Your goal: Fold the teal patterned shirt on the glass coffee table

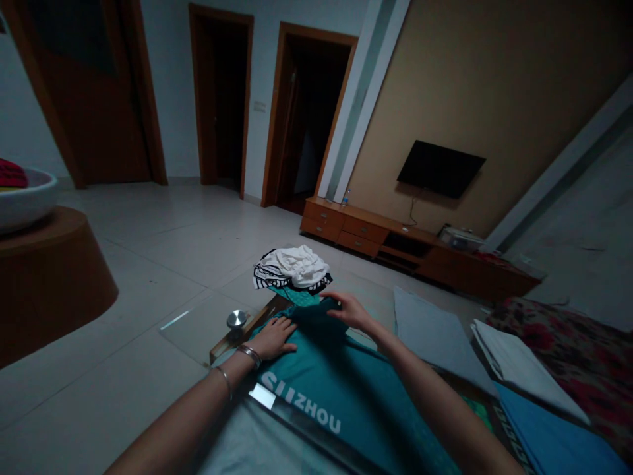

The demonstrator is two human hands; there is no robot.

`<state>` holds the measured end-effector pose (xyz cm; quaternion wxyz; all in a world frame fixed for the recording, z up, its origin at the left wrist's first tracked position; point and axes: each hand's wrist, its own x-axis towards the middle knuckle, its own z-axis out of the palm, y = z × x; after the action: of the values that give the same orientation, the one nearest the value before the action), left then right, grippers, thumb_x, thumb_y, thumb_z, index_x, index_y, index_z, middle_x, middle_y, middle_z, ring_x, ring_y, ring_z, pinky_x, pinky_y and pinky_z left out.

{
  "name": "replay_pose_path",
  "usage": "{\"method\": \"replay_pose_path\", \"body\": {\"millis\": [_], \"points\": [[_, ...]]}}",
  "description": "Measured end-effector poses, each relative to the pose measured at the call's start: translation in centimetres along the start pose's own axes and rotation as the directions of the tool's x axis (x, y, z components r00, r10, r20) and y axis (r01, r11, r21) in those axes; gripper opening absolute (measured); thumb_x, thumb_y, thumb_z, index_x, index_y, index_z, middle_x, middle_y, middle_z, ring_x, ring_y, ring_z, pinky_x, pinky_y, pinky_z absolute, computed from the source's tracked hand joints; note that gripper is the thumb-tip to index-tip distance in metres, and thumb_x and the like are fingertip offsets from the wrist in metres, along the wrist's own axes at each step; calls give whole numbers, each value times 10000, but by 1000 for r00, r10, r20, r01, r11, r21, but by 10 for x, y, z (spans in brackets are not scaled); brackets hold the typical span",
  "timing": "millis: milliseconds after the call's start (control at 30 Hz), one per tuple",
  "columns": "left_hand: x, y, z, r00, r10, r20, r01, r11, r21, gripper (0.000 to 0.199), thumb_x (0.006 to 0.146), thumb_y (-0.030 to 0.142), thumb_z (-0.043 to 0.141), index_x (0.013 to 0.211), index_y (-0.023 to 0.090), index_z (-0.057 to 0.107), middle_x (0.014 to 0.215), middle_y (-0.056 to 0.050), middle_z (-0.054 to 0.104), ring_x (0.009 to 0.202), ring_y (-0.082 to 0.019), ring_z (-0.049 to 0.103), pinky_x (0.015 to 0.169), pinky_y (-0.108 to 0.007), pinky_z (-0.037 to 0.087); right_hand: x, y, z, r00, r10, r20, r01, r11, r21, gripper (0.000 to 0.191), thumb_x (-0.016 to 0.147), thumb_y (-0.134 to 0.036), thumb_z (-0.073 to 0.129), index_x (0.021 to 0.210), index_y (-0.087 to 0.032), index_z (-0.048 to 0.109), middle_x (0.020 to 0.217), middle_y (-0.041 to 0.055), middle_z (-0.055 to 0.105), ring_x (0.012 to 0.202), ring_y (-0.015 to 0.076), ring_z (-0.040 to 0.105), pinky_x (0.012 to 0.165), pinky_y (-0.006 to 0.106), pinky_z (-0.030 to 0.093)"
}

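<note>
nearest us, a teal cloth garment (326,389) with white "suzhou" lettering lies flat, its long axis running away from us and slightly leftward, its near end cut off by the bottom of the view. our left hand (271,340) presses open on it, a silver bangle (250,355) at the wrist. our right hand (351,311), apart from the left, sits on the bunched far end; in this dim light we cannot tell if it pinches the cloth. beyond lie a heap of white and black clothes (291,269) and, far off, a low wooden cabinet (376,237).
</note>
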<state>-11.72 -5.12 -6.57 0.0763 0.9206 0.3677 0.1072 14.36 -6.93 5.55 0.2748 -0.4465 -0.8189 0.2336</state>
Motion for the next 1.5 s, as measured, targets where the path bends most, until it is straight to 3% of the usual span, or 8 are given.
{"method": "replay_pose_path", "body": {"millis": [133,233,400,533,700,1000,1200,1500], "points": [[-6,-4,0,998,36,-47,-34,998,45,450,881,506,452,1147,169,588,1230,-125,566,1204,-267,449,1061,-440,277,-78,-42,24,913,-115,392,154,986,-71,477,746,-98,561,1178,-286,636,1032,1,696,921,159,619,827,241,425],[-11,-7,4,996,66,-67,-61,995,80,369,902,420,433,1120,166,588,1234,-117,556,1211,-255,436,1082,-444,252,-121,-36,34,838,-43,544,86,995,-54,382,752,-144,611,1103,-277,678,890,-11,715,795,138,637,739,207,427],[-15,-8,10,995,56,-85,-45,991,125,377,903,400,431,1169,168,561,1263,-111,538,1245,-257,409,1092,-454,253,-131,25,35,937,302,177,-308,951,7,242,760,-190,608,978,-192,714,937,21,719,848,174,649,760,239,463],[-15,-5,8,995,46,-89,-36,993,111,372,910,373,413,1191,171,551,1265,-105,541,1248,-242,410,1099,-451,249,-107,57,50,846,518,-125,-515,855,55,291,772,-128,546,1026,-155,684,843,27,721,761,165,654,708,247,481],[-14,-5,7,996,34,-77,-27,995,92,379,895,349,427,1212,173,537,1290,-110,523,1266,-246,391,1100,-461,244,-78,53,71,812,508,-287,-522,852,28,276,811,-116,498,1013,-160,681,968,69,694,924,188,618,835,289,439],[-9,-9,12,995,26,-99,-15,994,105,283,864,333,457,1060,181,594,1192,-106,545,1178,-252,442,1055,-453,292,-82,29,91,934,253,-252,-319,908,-271,266,740,-261,678,991,-190,627,990,60,598,935,190,537,805,278,400],[-8,-15,17,995,-4,-104,12,997,76,331,858,345,469,1119,169,574,1232,-122,524,1197,-270,425,1051,-464,299,-109,32,93,857,341,-386,-465,834,-296,164,773,-110,519,881,-186,617,908,48,624,891,174,554,794,252,381],[-7,-14,14,993,2,-120,1,1000,23,260,846,302,475,1040,186,602,1096,-101,573,1114,-247,481,1039,-429,345,-130,39,62,809,495,-318,-581,758,-297,202,785,-116,511,859,-187,684,952,85,661,950,208,577,815,267,384]]}}
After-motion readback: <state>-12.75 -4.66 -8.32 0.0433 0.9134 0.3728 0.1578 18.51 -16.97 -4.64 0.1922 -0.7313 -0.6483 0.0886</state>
